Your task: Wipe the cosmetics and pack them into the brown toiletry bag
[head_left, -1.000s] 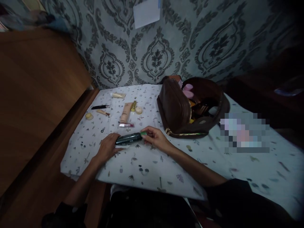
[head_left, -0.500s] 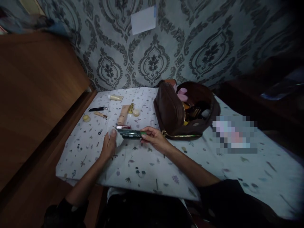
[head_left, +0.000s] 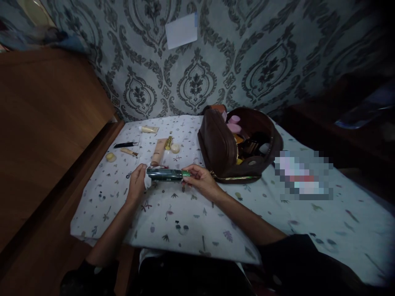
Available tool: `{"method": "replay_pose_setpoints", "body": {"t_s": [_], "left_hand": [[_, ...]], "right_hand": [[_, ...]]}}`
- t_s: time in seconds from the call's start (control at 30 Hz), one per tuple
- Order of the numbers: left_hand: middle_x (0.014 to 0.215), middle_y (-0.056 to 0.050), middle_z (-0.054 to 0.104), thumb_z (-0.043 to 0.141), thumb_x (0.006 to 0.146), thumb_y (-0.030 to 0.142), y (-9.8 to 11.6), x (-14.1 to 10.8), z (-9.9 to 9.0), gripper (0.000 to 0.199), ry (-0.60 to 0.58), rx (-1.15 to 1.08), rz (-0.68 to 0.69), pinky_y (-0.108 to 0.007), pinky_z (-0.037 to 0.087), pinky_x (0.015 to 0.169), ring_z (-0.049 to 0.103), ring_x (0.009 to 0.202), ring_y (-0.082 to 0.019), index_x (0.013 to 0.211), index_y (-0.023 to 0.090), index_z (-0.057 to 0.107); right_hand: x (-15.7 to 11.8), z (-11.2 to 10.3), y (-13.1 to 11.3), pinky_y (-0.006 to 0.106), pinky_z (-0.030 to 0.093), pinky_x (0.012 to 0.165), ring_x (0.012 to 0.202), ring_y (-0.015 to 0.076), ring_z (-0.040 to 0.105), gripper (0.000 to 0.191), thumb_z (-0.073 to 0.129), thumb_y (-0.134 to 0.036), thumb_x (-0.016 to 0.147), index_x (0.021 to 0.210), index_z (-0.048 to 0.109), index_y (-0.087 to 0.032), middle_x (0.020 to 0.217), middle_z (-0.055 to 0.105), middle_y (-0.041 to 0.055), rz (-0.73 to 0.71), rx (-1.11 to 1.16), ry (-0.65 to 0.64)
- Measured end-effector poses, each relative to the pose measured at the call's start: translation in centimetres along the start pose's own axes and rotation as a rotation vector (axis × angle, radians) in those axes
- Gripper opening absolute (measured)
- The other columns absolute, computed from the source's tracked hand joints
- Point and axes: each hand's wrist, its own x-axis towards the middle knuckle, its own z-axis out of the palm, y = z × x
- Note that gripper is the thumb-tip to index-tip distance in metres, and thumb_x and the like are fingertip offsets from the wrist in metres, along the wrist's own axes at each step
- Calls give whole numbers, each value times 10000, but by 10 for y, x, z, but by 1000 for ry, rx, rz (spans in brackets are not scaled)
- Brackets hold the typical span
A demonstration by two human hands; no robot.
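Two hands have our dark green bottle sideways above the counter [head_left: 191, 218]: our right hand [head_left: 200, 181] pinches its green end, while our left hand [head_left: 137, 183] presses white tissue [head_left: 147, 179] to the other, left of our open bag [head_left: 220, 142].

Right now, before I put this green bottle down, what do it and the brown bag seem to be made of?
The green bottle looks like glossy plastic or glass; its highlights don't settle which. The brown bag seems to be smooth leather or imitation leather, softly sheened, with a shiny gold-coloured zip, probably metal.
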Motion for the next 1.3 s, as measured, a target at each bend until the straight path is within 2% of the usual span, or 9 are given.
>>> {"method": "replay_pose_setpoints", "body": {"t_s": [0.2,0.4,0.53,0.67,0.77,0.97,1.1,1.23,1.3], "left_hand": [[621,49,431,440,881,419,-11,5,-20,267,-70,217,102,-233,355,603,440,615,-132,729,206,495],[829,-7,613,412,922,303,-17,-1,-26,245,-4,502,184,-269,407,708,570,755,-174,1078,195,566],[896,-35,620,431,926,268,-6,-4,-24,179,24,543,313,-284,444,782,591,867,-190,941,191,591],[887,-33,586,438,936,223,18,-7,-10,148,2,595,421,-280,451,777,587,864,-181,929,193,582],[952,-43,576,421,936,175,33,-11,12,163,-21,620,485,-277,455,767,587,873,-174,993,195,573],[924,-50,588,433,873,78,37,-14,52,176,-179,752,615,-305,456,751,575,870,-192,881,191,568],[846,-56,582,477,883,151,29,-17,56,111,-192,896,702,-350,454,768,548,851,-222,819,193,558],[929,-88,589,472,944,326,21,-21,49,182,-226,934,858,-391,445,830,533,904,-245,916,178,575],[943,-90,584,456,960,324,16,-21,47,192,-232,954,903,-389,442,826,530,903,-242,923,178,576]], "right_hand": [[-3,2,2,253,498,617,672,130,633,413,828,-399,617,915,624,-198,769,672,-15,-49,-129,-20],[-9,4,4,268,494,667,704,133,608,336,778,-354,689,945,647,-182,782,650,-7,-60,-223,-52],[-9,5,2,272,499,679,715,133,604,293,736,-344,733,964,655,-184,799,646,2,-94,-278,-43],[-9,6,1,301,519,763,801,142,633,407,748,-296,710,1081,601,-211,920,671,20,-110,-250,-24],[-9,7,1,306,523,778,811,144,644,387,761,-280,687,1025,586,-208,935,683,31,-92,-242,-18],[-10,6,5,274,515,724,733,124,628,336,741,-225,643,928,563,-204,854,664,1,-95,-262,7],[-7,5,11,252,500,678,687,113,610,358,723,-212,620,930,542,-208,787,632,-27,-100,-277,20],[-7,5,13,250,500,663,684,117,615,387,716,-209,616,961,540,-216,786,639,-30,-98,-277,-8],[-7,5,13,261,513,682,700,122,627,404,722,-208,616,978,542,-218,814,655,-22,-87,-272,-23]]}}
